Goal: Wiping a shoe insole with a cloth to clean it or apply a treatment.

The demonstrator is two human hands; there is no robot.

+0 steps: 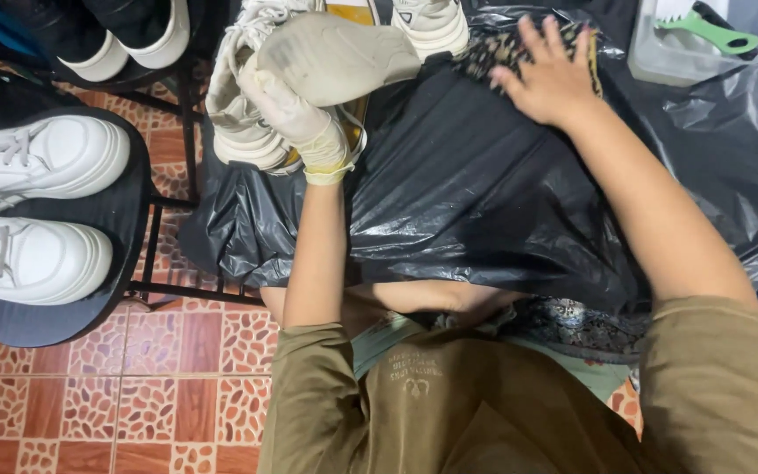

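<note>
Left hand [296, 110] in a cream rubber glove, fingers clamped around a beige insole [339, 54] at about 11 o'clock from the lap. Insole is flat, smooth, bean-shaped; long axis runs roughly 9-to-3, tilted slightly, rounded toe end pointing to 3 o'clock, grey scuff mark near the gloved end. It's held just above a white chunky sneaker [243, 114] with laces, sole edge yellowish.

Right hand [547, 77] bare, fingers spread apart, palm pressed flat on a leopard-print cloth [493, 48] at 1 o'clock; gripping nothing.

Glossy, wrinkled black plastic sheet [458, 193] covers the lap and spreads to 3 o'clock. Clear plastic tub [651, 66] at 2 o'clock holds a green-handled brush [712, 35].

At 9 o'clock: pair of white platform sneakers [37, 202] on a round black stool seat [120, 211]. Black-and-white shoes [129, 35] at 10 o'clock. Floor is red-brown pebble-pattern tile [133, 386]. Olive long sleeves on both arms.
</note>
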